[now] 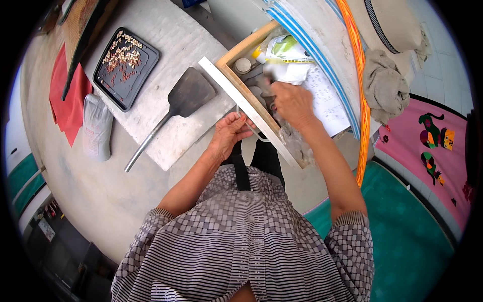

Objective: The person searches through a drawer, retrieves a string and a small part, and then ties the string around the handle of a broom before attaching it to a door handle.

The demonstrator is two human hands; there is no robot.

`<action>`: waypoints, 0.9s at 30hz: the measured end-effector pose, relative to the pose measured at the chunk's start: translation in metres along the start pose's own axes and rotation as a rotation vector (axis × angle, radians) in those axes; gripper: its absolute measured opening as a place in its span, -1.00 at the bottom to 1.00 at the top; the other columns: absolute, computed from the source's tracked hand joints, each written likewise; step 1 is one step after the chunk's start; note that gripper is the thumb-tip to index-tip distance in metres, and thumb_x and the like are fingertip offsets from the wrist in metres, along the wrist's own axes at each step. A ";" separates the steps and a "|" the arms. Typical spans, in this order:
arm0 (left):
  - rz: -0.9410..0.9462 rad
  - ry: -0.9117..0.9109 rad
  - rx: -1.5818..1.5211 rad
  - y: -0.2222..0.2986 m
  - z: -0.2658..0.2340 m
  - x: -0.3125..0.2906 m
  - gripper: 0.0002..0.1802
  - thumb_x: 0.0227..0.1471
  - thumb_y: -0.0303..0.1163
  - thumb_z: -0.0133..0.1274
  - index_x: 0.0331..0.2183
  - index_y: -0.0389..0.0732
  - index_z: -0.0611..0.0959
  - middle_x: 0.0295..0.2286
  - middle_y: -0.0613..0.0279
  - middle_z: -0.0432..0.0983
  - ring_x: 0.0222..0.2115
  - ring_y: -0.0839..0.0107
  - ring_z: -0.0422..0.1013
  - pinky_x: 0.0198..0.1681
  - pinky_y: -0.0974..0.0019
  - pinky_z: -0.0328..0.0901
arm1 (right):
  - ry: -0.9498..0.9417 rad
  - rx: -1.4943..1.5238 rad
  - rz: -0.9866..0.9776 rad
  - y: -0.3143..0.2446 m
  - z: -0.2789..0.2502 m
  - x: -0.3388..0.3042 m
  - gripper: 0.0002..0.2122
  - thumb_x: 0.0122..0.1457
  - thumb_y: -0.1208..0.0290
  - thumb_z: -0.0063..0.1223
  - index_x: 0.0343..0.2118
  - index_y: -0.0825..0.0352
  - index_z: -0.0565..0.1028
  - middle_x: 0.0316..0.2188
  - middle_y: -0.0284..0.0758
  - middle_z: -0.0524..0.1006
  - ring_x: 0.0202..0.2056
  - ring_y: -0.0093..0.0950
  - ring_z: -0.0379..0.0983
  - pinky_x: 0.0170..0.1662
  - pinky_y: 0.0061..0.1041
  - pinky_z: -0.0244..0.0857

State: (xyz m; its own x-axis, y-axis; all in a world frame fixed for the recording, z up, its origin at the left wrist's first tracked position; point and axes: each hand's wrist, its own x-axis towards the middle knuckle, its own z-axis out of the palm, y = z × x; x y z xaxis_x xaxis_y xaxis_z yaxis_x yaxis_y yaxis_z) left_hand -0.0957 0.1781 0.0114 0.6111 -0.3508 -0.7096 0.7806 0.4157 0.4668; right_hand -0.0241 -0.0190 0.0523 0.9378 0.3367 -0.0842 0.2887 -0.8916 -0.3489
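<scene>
Presently, the drawer stands pulled out: pale wooden sides, flat white front. Left hand: bent fingers at that front (grip, if any, cannot tell). Right hand: inside the drawer, near crumpled white material; grasp obscured by blur. Broad-bladed metal spatula lies leftward on a rough, whitish slab.

There are two bare hands, one wooden drawer with a white front, one flat black tray, one dark metal spatula, one red cloth.
</scene>
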 end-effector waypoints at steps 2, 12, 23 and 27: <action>0.024 0.006 -0.030 0.000 0.002 -0.002 -0.85 0.10 -0.28 -0.08 -0.37 -0.14 0.50 -0.38 0.31 0.50 -0.33 0.50 0.43 -0.24 0.40 0.34 | 0.166 -0.043 0.076 0.011 -0.004 0.000 -0.86 -0.16 0.54 -0.04 -0.45 0.28 0.41 -0.59 -0.24 0.44 -0.55 -0.23 0.39 -0.49 -0.24 0.28; 0.004 -0.043 -0.021 -0.003 -0.008 -0.001 -0.77 0.10 -0.34 -0.10 -0.21 -0.20 0.49 -0.29 0.28 0.48 -0.27 0.46 0.42 -0.20 0.35 0.35 | 0.305 -0.089 0.035 0.034 0.007 0.001 -0.72 -0.15 0.56 -0.06 -0.29 0.21 0.47 -0.62 -0.22 0.43 -0.57 -0.23 0.38 -0.51 -0.25 0.29; -0.004 0.007 0.023 0.010 0.010 -0.007 -0.84 0.09 -0.26 -0.07 -0.39 -0.12 0.52 -0.42 0.35 0.51 -0.37 0.58 0.42 -0.29 0.48 0.32 | 0.065 -0.023 -0.235 0.040 -0.014 -0.015 -0.53 -0.08 0.66 -0.11 -0.09 -0.02 0.41 -0.32 -0.31 0.43 -0.38 -0.29 0.43 -0.38 -0.39 0.34; -0.020 0.030 0.039 0.008 0.011 -0.004 -0.84 0.09 -0.25 -0.06 -0.38 -0.11 0.53 -0.44 0.36 0.52 -0.38 0.59 0.41 -0.29 0.47 0.31 | -0.090 0.460 -0.011 0.019 -0.050 -0.028 -0.50 -0.11 0.65 -0.09 -0.03 0.09 0.34 -0.07 -0.20 0.30 -0.15 -0.17 0.34 -0.15 -0.39 0.30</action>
State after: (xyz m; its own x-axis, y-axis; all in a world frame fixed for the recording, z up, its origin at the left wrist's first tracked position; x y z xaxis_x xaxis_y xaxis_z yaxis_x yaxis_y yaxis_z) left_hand -0.0902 0.1738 0.0242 0.5916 -0.3332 -0.7341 0.7975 0.3756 0.4722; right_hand -0.0347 -0.0604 0.0951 0.9090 0.3882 -0.1519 0.1639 -0.6679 -0.7259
